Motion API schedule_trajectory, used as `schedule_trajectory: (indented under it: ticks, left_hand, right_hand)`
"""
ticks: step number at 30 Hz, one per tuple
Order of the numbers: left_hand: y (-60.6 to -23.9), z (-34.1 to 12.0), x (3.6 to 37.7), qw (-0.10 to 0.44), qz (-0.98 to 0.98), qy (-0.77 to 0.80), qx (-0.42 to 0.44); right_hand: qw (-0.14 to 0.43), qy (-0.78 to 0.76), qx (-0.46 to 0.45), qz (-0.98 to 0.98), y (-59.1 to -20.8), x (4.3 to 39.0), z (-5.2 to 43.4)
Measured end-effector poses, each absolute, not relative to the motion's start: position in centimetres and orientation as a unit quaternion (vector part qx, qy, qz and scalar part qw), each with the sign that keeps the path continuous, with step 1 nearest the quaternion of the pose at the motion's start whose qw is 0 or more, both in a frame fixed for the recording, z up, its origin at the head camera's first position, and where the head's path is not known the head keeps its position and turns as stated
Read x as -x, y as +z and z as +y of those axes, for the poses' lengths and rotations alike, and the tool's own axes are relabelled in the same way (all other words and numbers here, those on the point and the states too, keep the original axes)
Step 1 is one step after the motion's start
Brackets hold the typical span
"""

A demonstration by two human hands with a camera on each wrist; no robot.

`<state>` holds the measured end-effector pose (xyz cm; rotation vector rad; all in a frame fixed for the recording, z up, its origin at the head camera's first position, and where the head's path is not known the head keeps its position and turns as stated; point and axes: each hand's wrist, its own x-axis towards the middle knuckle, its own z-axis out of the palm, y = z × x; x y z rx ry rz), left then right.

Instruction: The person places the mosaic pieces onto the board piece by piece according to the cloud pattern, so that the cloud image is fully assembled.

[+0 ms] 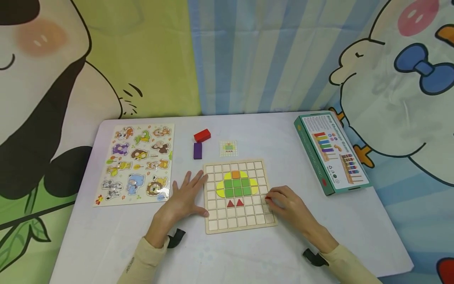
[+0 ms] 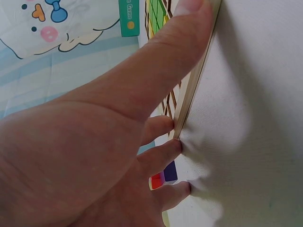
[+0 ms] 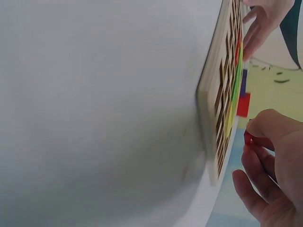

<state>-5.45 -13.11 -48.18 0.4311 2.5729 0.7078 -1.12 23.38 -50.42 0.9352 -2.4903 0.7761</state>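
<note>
A wooden grid board (image 1: pixel 255 220) lies on the table with yellow, green and orange pieces (image 1: pixel 237 187) set in its middle squares. Two red triangles (image 1: pixel 230 203) sit just below them. My left hand (image 1: pixel 184 199) is spread along the board's left edge, thumb and fingertips touching its rim. At the right edge, my right hand (image 1: pixel 289 207) pinches a small red piece (image 3: pixel 247 138) between thumb and forefinger; its shape is mostly hidden. Behind the board lies a small pattern card (image 1: pixel 228 148) showing a similar coloured design.
A red block (image 1: pixel 202 135) and a purple block (image 1: pixel 197 151) lie behind the board. To the left is an animal picture puzzle (image 1: pixel 136 163); a green game box (image 1: pixel 331 152) lies at the right. Printed curtains hang behind the white table (image 1: pixel 248 256).
</note>
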Motion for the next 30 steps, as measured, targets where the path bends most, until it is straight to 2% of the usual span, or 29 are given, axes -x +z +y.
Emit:
schedule_trajectory:
  ticks: [5, 16, 30]
  left_hand:
    - [-48.3, -13.1, 5.4, 0.219, 0.928, 0.259, -0.153]
    - [-48.5, -13.1, 5.5, 0.218, 0.929, 0.261, -0.149]
    - [-48.5, -13.1, 5.5, 0.218, 0.929, 0.258, -0.151]
  right_hand:
    - [0.171, 0.264, -0.383, -0.869, -50.3, 1.9, 20.9]
    - [0.113, 0.222, -0.412, -0.876, -50.9, 2.2, 18.6]
    - [0.117, 0.223, -0.390, -0.886, -51.3, 2.0, 18.6]
